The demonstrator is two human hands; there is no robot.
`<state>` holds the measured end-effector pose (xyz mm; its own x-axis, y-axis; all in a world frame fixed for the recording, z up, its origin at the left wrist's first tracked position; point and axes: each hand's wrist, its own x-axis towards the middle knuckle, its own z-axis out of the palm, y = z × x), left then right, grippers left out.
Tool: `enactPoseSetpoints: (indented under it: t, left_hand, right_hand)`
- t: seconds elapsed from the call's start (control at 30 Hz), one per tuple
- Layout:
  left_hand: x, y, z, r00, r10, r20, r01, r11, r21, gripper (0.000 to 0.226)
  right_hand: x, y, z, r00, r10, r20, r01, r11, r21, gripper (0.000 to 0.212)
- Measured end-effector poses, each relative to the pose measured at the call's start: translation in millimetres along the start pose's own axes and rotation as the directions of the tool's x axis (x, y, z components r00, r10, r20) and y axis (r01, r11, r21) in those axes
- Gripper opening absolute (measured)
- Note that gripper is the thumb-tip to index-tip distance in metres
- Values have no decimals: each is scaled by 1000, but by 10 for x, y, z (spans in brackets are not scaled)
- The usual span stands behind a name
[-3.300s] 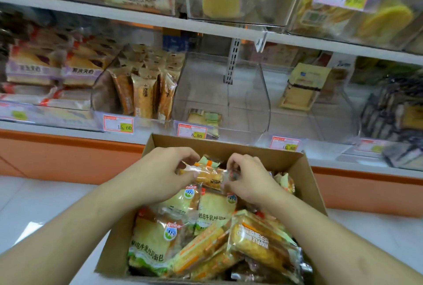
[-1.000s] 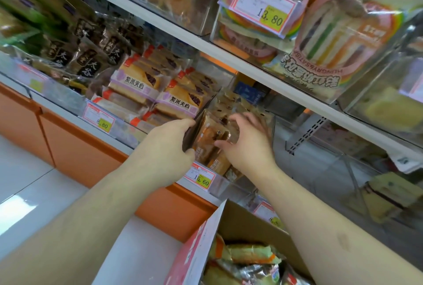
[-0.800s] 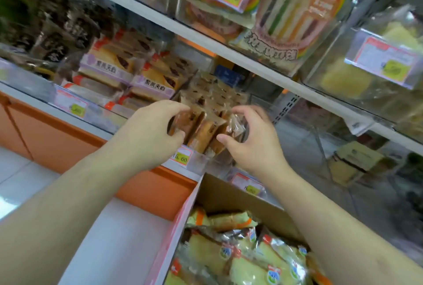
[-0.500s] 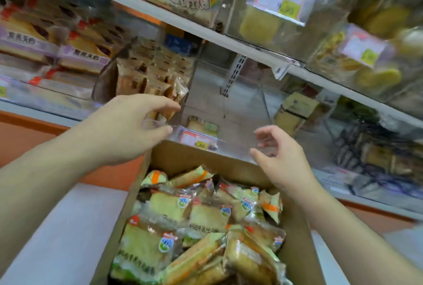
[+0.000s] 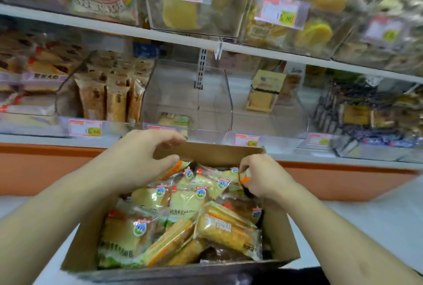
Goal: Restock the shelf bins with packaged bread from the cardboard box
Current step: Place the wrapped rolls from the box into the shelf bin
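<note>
I am reaching into the cardboard box (image 5: pixel 212 154) for packaged bread (image 5: pixel 183 202): right hand (image 5: pixel 263 178) is pinching an orange-trimmed pack (image 5: pixel 244 176), left hand (image 5: pixel 139 159) hovering, fingers spread. Next I am lifting it toward the near-empty bin (image 5: pixel 190 99).

A white upper shelf board (image 5: pixel 114 29) runs across the shop fixture, sloping down to the right. A slotted metal upright (image 5: pixel 201 68) stands behind it at the centre. Under the lower shelf edge (image 5: pixel 45 139) runs an orange base panel (image 5: pixel 343 180). The floor (image 5: pixel 377 220) is pale and glossy. Price tags (image 5: pixel 85 128) in pink and yellow hang along the front.
</note>
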<state>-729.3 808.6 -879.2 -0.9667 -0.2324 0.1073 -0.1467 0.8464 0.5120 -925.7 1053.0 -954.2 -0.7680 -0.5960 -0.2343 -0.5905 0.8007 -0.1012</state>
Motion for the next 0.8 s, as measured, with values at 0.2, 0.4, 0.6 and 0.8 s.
enactPoseSetpoints:
  t: [0.2,0.4,0.6,0.8]
  left_hand:
    - [-70,62,94,998,-26,57,26,1000,11,39]
    - [-100,145,134,997,11,78,-7,999,-49,50]
    - [-142,186,118,999,14,45,-5,982,-189,59]
    - [-158,46,-60,988,-96,123,149,814,-561,31]
  right_hand:
    - [-177,-112,-538,974,116,-195,-51,950,309,12]
    - [-438,-453,-834,937,75,-340,118,849,515,6]
    - [-461,-886,-828,977,72,-200,146,461,876,18]
    - [-467,-1015,-835,987,-41,-152,158,263,952,41]
